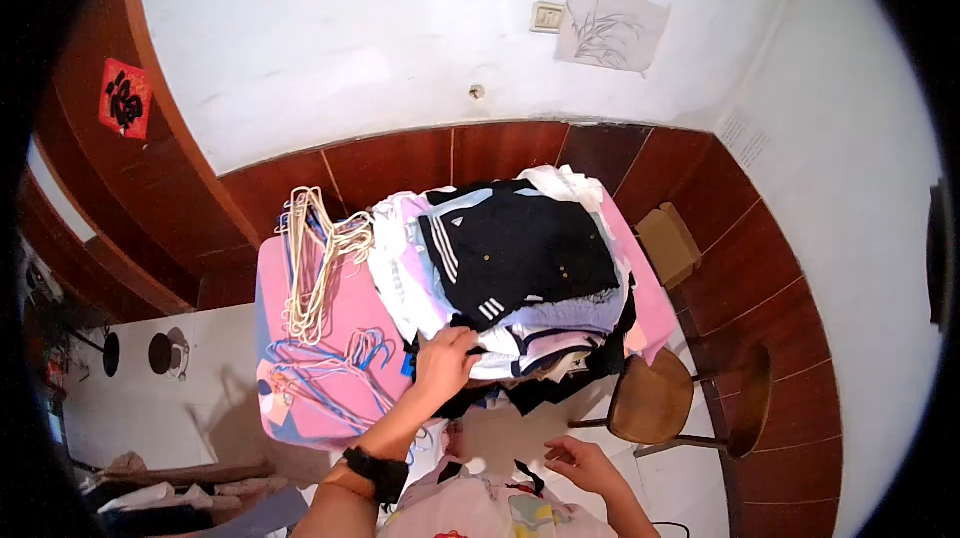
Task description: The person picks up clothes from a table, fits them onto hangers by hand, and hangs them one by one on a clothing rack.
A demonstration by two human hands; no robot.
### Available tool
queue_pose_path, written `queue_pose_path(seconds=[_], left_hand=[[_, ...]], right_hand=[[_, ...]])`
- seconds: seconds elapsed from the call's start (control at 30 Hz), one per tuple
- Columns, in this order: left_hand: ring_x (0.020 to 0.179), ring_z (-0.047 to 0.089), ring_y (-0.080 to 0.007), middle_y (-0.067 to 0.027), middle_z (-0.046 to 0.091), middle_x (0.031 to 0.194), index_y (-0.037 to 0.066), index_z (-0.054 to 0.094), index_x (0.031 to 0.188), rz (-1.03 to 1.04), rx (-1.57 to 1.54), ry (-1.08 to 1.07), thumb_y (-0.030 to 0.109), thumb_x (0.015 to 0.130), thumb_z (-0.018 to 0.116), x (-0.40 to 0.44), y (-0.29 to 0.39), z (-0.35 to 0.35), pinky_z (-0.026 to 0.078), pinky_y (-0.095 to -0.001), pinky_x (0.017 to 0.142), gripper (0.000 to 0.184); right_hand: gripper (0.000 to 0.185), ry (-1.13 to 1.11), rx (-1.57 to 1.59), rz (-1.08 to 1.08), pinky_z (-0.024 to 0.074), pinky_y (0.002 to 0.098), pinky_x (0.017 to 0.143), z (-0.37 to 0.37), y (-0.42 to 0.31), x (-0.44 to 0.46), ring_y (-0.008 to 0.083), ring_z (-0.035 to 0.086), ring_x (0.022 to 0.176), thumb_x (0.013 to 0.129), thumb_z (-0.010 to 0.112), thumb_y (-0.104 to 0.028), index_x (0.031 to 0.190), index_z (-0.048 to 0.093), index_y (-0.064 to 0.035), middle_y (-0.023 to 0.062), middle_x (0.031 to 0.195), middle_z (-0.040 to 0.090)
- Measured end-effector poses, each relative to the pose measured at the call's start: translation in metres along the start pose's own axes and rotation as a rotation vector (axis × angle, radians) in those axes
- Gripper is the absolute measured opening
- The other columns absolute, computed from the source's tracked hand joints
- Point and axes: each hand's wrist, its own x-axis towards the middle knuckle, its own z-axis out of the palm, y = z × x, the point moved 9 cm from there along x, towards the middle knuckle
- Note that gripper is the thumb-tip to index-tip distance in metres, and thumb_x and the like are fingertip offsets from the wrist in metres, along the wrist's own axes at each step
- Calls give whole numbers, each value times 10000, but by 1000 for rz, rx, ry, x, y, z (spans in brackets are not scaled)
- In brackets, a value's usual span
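Note:
A stack of folded and loose clothes (590, 323) lies on a pink-covered table (272, 283). On top is a black garment (520, 248) with white stripes; white, lilac and light blue pieces show under it. My left hand (447, 368), with a dark watch on the wrist, is at the near left edge of the stack. Its fingers are closed over the edge of a garment there; exactly which layer they pinch is hard to make out. My right hand (580, 463) is low in front of my body, apart from the clothes, fingers loosely apart and holding nothing.
Cream hangers (312, 278) and blue and pink hangers (335, 378) lie on the table's left part. A wooden chair (652, 398) stands at the right, near a cardboard box (668, 243) by the wall. More clothes (170, 498) are at the lower left.

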Motion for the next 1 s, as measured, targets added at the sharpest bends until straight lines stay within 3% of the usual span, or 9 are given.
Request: queue_pose_path(seconds=[0.13, 0.4, 0.47, 0.53, 0.7, 0.8, 0.87, 0.9, 1.0], left_hand=[[1007, 587, -307, -95, 616, 1086, 46, 665, 1104, -69, 105, -164, 87, 674, 762, 28, -21, 37, 517, -398, 815, 443], [846, 615, -273, -54, 622, 822, 86, 717, 920, -17, 100, -175, 113, 720, 735, 50, -29, 36, 503, -409, 725, 203], [798, 616, -278, -62, 616, 775, 86, 721, 901, 28, 37, -160, 147, 734, 740, 57, -3, 20, 489, -402, 703, 179], [747, 611, -285, -66, 612, 742, 88, 718, 861, 30, 31, -112, 168, 736, 745, 57, 12, 15, 473, -399, 690, 151], [745, 619, -274, -66, 617, 737, 77, 687, 832, 186, -394, -329, 205, 793, 740, 38, 125, 39, 463, -405, 709, 144], [770, 620, -282, -85, 632, 772, 57, 691, 874, 266, -661, -548, 220, 849, 707, 17, 171, 86, 464, -400, 735, 166], [782, 616, -301, -107, 643, 823, 26, 692, 897, 154, -886, -748, 220, 883, 679, -21, 191, 141, 468, -391, 770, 194], [882, 638, -309, -129, 669, 900, 12, 685, 965, 122, -844, -869, 194, 904, 672, -26, 192, 148, 471, -405, 900, 193], [903, 651, -288, -125, 681, 948, 31, 687, 1036, -128, -931, -892, 201, 893, 690, -19, 194, 149, 496, -401, 843, 222]], right_hand=[[359, -22, 132, -7, 538, 302, 799, -10, -22, 32, 172, 679, 898, 894, 694, -181, 1197, 608, -9, 115, 994, 706], [380, -75, 234, -94, 536, 308, 817, -30, -32, 91, 162, 663, 927, 925, 662, -175, 1248, 557, -4, 105, 1046, 679], [368, -132, 522, 63, 534, 292, 827, -35, -11, 121, 156, 650, 925, 936, 649, -122, 1266, 534, -4, 116, 1072, 676], [373, -168, 528, 11, 529, 317, 834, -38, -11, 126, 174, 645, 935, 952, 639, -207, 1252, 530, -14, 135, 1101, 664], [371, 11, 1287, 20, 529, 358, 798, -96, 25, 177, 177, 620, 900, 958, 605, -375, 1184, 529, -91, 102, 1100, 645], [444, 165, 1549, 103, 511, 464, 919, -137, 27, 177, 308, 613, 1052, 922, 669, -260, 1259, 557, 8, 133, 1160, 633], [415, 336, 1340, 109, 509, 475, 925, -160, 65, 182, 316, 611, 1048, 896, 691, -142, 1248, 552, 29, 144, 1159, 629], [401, 328, 1394, 129, 515, 465, 912, -162, 68, 183, 307, 625, 1003, 863, 702, -50, 1229, 557, 28, 137, 1142, 630], [354, 420, 1176, -15, 532, 432, 869, -182, 54, 169, 282, 642, 934, 862, 699, -42, 1191, 580, 10, 123, 1121, 639]])
